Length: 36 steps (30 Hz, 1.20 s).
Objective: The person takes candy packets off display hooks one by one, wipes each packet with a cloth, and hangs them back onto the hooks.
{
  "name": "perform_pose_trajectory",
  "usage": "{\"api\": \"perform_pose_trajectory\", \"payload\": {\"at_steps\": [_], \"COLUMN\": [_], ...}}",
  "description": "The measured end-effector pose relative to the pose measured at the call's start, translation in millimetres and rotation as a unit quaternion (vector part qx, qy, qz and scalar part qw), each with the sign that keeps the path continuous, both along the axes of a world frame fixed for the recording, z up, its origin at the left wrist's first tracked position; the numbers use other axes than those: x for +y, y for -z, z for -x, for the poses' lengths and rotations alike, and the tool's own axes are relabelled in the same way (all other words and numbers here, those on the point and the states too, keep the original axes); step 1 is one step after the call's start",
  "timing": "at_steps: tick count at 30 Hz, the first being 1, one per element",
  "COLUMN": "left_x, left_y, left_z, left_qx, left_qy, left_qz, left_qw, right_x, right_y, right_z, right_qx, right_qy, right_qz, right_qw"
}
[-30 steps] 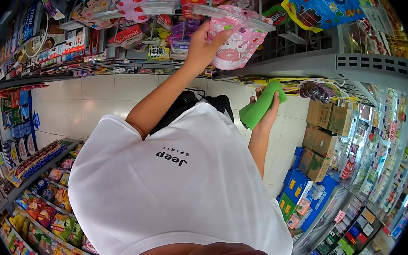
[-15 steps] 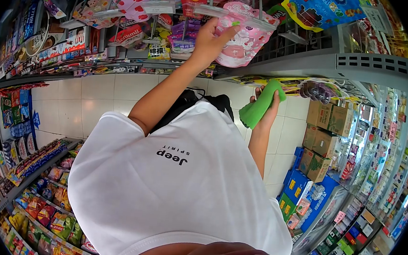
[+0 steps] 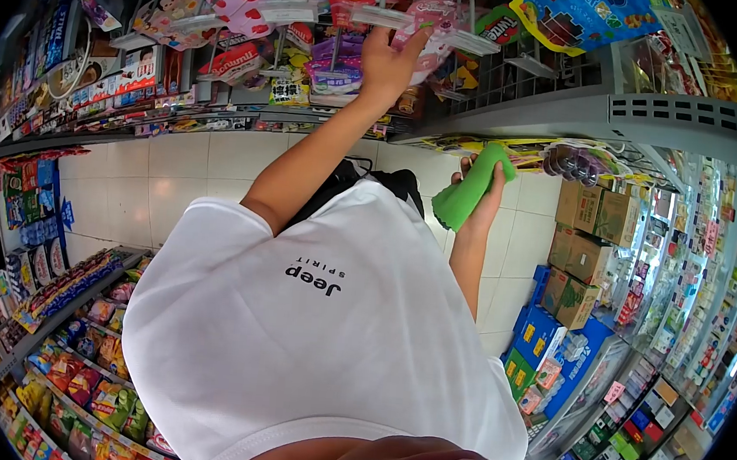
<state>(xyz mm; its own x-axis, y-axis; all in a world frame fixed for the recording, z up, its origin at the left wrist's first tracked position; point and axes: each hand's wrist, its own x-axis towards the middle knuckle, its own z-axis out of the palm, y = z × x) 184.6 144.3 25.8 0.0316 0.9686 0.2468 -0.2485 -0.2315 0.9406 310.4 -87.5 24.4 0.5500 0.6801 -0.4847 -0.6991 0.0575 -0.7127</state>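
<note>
My left hand (image 3: 389,64) reaches up to the hanging sweets and holds a pink candy bag (image 3: 433,39) between thumb and fingers. Some fingers are hidden behind a clear price-tag holder (image 3: 380,17). That bag hangs among metal display hooks, with purple candy bags (image 3: 335,62) just to its left. Lower and to the right, my right hand (image 3: 496,197) is closed around a crumpled green cloth (image 3: 475,189), which hangs over the floor beside the shelf edge.
A grey shelf rail (image 3: 659,117) runs along the upper right. Cardboard boxes (image 3: 572,252) and blue cartons (image 3: 536,334) are stacked on the right. Snack shelves (image 3: 103,356) stand at the lower left. Pale floor tiles (image 3: 173,204) lie between the shelves.
The pink candy bag and my left hand have moved up and back into the display, uncovering dark hooks and other packets behind. My right hand keeps the green cloth in nearly the same place.
</note>
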Motion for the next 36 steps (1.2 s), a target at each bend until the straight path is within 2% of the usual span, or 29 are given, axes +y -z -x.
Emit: {"api": "perform_pose_trajectory", "payload": {"at_steps": [4,7,10,13,16,20,24,26,27,29,32,33,36], "left_x": [-5,13,15,22,20,22,-28,-33,-35,-30,-18,-12,4], "left_y": [-8,5,1,4,-1,30,7,10,14,19,19,15,21], "left_z": [-19,-31,-38,-40,-30,-20,10,14,16,15,-12,-16,-45], "left_qx": [-0.055,0.025,-0.096,-0.125,-0.055,0.016,0.117,0.112,0.067,0.062,0.170,0.219,0.254], "left_qy": [-0.082,-0.159,-0.047,-0.011,-0.013,-0.063,-0.125,-0.070,0.009,0.128,0.054,0.061,0.002], "left_qz": [-0.035,-0.160,-0.013,-0.001,0.005,-0.085,-0.109,-0.068,-0.015,-0.034,-0.168,-0.187,-0.270], "left_qw": [0.994,0.974,0.994,0.992,0.998,0.994,0.979,0.989,0.998,0.989,0.970,0.956,0.929], "right_x": [-1,-4,-7,-9,-9,-10,-10,-8,-7,-4,1,3,4], "right_y": [1,5,5,8,7,13,11,12,12,12,9,7,3], "right_z": [3,4,6,6,8,4,4,4,5,7,12,13,18], "right_qx": [-0.001,0.004,0.003,-0.001,-0.002,0.000,0.002,0.004,0.005,0.006,0.002,0.001,0.000], "right_qy": [-0.001,0.002,0.007,0.002,0.004,0.003,0.003,-0.002,-0.004,-0.011,-0.027,-0.031,-0.035], "right_qz": [0.003,0.013,0.025,0.024,0.026,0.030,0.030,0.030,0.031,0.033,0.036,0.032,0.025], "right_qw": [1.000,1.000,1.000,1.000,1.000,1.000,1.000,1.000,0.999,0.999,0.999,0.999,0.999]}}
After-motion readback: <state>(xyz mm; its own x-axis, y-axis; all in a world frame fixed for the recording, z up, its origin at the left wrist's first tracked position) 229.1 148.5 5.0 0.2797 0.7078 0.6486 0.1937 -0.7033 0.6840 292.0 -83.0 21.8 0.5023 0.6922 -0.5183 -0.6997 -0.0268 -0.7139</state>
